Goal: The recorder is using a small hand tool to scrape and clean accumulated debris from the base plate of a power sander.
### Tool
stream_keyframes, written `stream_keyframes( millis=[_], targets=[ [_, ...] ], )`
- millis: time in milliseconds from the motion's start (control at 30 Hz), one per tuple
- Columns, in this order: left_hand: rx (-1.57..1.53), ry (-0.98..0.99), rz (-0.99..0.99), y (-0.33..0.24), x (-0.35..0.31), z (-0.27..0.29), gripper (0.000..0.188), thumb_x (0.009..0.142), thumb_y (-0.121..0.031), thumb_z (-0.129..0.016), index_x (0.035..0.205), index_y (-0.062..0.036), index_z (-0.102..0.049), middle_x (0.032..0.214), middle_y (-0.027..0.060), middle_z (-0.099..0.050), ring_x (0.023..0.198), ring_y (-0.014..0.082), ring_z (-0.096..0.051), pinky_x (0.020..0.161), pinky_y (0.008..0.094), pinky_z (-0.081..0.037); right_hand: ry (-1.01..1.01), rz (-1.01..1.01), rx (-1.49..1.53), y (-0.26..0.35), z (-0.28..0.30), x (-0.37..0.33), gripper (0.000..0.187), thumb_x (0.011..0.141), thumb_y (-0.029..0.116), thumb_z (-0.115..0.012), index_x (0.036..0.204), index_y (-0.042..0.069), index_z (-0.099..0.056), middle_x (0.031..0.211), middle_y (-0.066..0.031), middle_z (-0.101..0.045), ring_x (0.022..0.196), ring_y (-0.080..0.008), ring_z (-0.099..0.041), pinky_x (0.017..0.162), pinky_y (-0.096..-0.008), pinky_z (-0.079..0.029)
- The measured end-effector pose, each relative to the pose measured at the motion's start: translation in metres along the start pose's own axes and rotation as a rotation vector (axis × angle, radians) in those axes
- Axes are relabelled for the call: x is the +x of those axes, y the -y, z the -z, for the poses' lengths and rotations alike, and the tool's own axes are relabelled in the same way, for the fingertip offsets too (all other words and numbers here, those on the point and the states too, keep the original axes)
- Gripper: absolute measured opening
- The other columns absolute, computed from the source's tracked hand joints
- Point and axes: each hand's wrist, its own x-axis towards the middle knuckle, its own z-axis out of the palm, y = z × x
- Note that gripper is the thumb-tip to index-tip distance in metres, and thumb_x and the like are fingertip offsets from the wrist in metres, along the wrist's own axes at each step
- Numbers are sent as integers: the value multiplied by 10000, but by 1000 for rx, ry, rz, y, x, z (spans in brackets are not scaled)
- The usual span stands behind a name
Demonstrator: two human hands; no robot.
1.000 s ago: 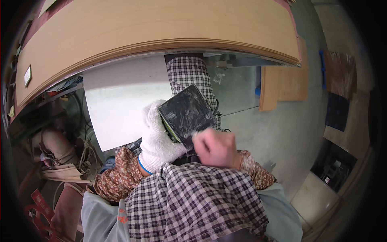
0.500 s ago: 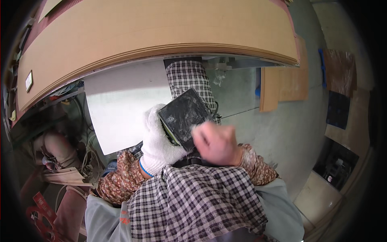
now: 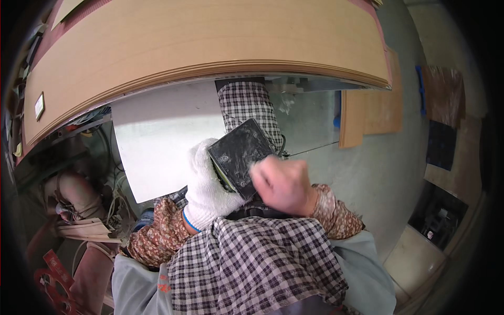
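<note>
A square black pad (image 3: 240, 155) with whitish dusty smears faces up in front of my body, its corner pointing away from me. A thin yellow-green layer shows along its left side. My left hand (image 3: 206, 181), in a white knitted glove with a blue cuff edge, is wrapped round that side and holds it. My bare right hand (image 3: 281, 184) is closed over the pad's right corner, slightly smeared by motion. Whatever its fingertips pinch, if anything, is hidden. A checked apron (image 3: 252, 262) covers my lap, and flowered sleeves (image 3: 157, 231) cover both forearms.
A stack of large tan boards (image 3: 210, 37) spans the far side, with a small rectangular item (image 3: 39, 106) on its left end. Under it stands a white panel (image 3: 163, 142). Tan panels (image 3: 378, 110) lean at the right. Cables and red machine parts (image 3: 92, 278) crowd the left.
The whole view has shifted very slightly. Both hands keep almost the same places at the black pad, and the right hand remains closed.
</note>
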Motion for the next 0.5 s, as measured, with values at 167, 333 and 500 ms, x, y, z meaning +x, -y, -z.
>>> stream_keyframes(
  millis=[167,333,500],
  targets=[
    [-14,16,19,-2,2,2,1062,588,-278,-989,1410,46,-400,1266,193,-514,1149,347,-581,1014,451,-499,-68,-106,-68,-25,4,10,206,915,89,-713,774,79,-563,596,-50,-526,449,-204,-562,430,-355,-459],
    [-137,-9,87,-2,-2,-1,972,606,-285,-984,1355,32,-452,1215,202,-537,1132,393,-545,997,486,-469,7,-13,-10,-17,1,12,212,924,69,-704,774,76,-555,576,-58,-529,454,-222,-570,440,-353,-464],
    [-50,32,85,3,-3,0,1121,545,-282,-1004,1426,30,-384,1263,188,-504,1149,359,-580,1004,450,-503,59,36,30,-1,-1,16,203,905,47,-754,763,48,-609,602,-90,-599,477,-243,-615,451,-356,-463]
  ],
)
